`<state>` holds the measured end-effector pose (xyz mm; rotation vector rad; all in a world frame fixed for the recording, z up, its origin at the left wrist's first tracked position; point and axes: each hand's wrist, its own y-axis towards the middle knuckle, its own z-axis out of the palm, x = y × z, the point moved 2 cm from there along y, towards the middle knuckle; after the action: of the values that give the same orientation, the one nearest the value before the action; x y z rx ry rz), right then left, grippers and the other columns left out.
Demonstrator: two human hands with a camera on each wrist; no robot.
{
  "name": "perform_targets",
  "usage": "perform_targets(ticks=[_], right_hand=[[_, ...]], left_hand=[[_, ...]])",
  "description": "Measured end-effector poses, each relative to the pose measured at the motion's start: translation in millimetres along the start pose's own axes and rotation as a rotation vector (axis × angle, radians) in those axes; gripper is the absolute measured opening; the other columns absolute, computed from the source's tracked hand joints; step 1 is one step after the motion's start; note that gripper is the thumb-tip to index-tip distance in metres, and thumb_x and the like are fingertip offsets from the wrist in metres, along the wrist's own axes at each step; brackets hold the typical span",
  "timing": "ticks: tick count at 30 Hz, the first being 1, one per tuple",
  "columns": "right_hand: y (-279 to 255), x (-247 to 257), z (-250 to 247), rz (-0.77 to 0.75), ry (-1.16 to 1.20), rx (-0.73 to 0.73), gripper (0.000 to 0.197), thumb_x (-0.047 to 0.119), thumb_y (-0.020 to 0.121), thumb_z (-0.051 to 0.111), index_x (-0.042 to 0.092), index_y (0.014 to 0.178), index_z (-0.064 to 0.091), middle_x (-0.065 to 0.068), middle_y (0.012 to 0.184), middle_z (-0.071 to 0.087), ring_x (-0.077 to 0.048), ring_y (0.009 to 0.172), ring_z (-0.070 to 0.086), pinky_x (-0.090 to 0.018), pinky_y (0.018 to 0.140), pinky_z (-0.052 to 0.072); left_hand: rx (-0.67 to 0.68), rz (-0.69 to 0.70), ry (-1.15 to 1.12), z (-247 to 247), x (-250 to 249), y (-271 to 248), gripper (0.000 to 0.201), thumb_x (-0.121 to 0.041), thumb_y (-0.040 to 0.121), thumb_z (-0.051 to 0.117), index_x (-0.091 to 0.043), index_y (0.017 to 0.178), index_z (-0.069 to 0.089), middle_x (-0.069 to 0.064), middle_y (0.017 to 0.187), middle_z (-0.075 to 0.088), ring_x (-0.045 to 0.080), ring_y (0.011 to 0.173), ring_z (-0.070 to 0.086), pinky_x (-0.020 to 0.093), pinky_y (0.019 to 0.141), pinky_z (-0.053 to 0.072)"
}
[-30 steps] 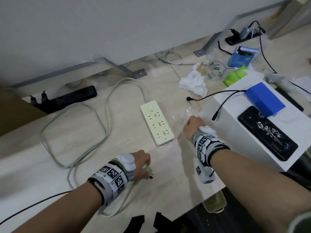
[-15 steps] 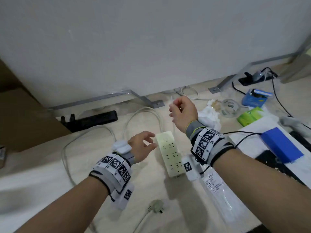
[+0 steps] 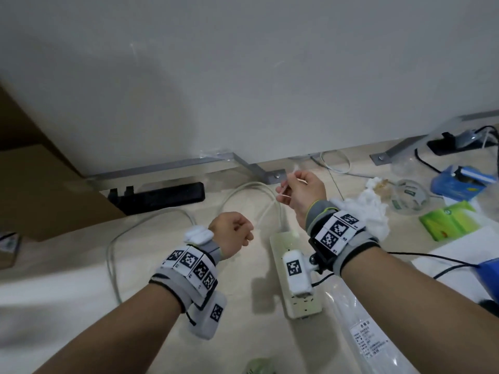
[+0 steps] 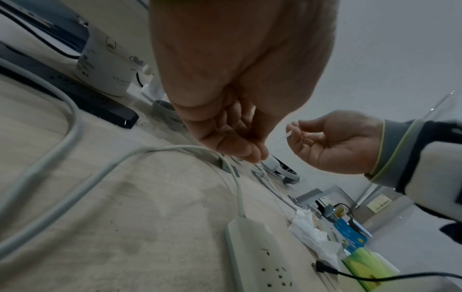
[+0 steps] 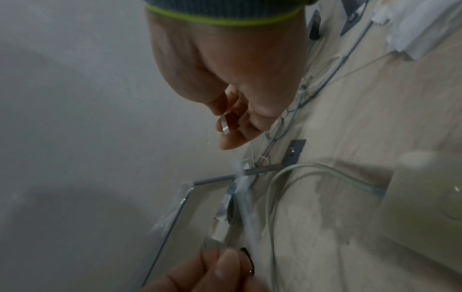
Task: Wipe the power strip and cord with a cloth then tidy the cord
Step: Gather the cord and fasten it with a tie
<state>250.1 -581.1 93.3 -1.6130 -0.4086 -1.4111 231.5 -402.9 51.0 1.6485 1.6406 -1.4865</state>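
Note:
The cream power strip (image 3: 278,248) (image 4: 252,247) lies flat on the wooden table, partly under my right wrist. Its pale grey cord (image 3: 151,220) (image 4: 75,177) (image 5: 275,189) loops loosely over the table to the left and back. Above the strip's cord end, my right hand (image 3: 290,186) (image 5: 232,128) pinches a thin translucent cable tie (image 5: 224,126) (image 4: 288,135). My left hand (image 3: 247,234) (image 4: 257,158) hovers lower left of it, its curled fingertips pinching the tie's other end. A crumpled white tissue (image 3: 374,211) lies behind my right wrist.
A black power strip (image 3: 162,197) lies along the wall, with a brown cardboard box (image 3: 40,184) left of it. A clear plastic bag with a label (image 3: 364,336) lies right of the cream strip. A green packet (image 3: 451,222), a blue box (image 3: 459,182) and black cables crowd the right side.
My left hand let go of the plug, rose and curled its fingers onto the tie. My right hand lifted from the plastic bag with the tie. The view tilted up.

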Motion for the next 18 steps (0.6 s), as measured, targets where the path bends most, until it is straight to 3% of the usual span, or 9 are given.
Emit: perform_targets(ticks=[4, 9, 14, 18], right_hand=[[20, -6, 3, 0.101, 0.106, -0.014, 0.022, 0.004, 0.098, 0.047, 0.009, 0.076, 0.052, -0.009, 0.065, 0.051, -0.020, 0.056, 0.054, -0.028, 0.049, 0.048], [46, -9, 0, 0.169, 0.172, -0.044, 0.019, 0.002, 0.098, 0.045, 0.011, 0.082, 0.049, -0.010, 0.065, 0.051, -0.021, 0.055, 0.051, -0.029, 0.051, 0.046], [62, -15, -5, 0.241, 0.237, -0.051, 0.016, 0.003, 0.097, 0.045, 0.012, 0.084, 0.049, -0.009, 0.061, 0.052, -0.019, 0.053, 0.051, -0.026, 0.047, 0.045], [72, -22, -8, 0.269, 0.266, -0.070, 0.015, 0.006, 0.098, 0.044, 0.014, 0.086, 0.048, -0.007, 0.058, 0.053, -0.017, 0.049, 0.053, -0.021, 0.041, 0.044]], left_hand=[[-0.087, -0.055, -0.039, 2, 3, 25, 0.016, -0.018, 0.093, 0.051, -0.013, 0.085, 0.064, -0.001, 0.070, 0.065, 0.014, 0.054, 0.056, 0.025, 0.054, 0.044], [-0.165, -0.131, -0.055, -4, 23, 46, 0.020, -0.018, 0.096, 0.042, -0.014, 0.089, 0.060, 0.002, 0.071, 0.057, 0.018, 0.052, 0.053, 0.025, 0.050, 0.039], [-0.088, -0.184, -0.183, -2, 22, 49, 0.020, -0.016, 0.097, 0.043, -0.007, 0.095, 0.061, 0.004, 0.070, 0.059, 0.016, 0.050, 0.052, 0.027, 0.047, 0.040], [0.000, -0.133, -0.189, 7, 15, 46, 0.021, -0.018, 0.099, 0.042, -0.013, 0.092, 0.061, 0.003, 0.072, 0.065, 0.013, 0.052, 0.055, 0.020, 0.044, 0.043]])
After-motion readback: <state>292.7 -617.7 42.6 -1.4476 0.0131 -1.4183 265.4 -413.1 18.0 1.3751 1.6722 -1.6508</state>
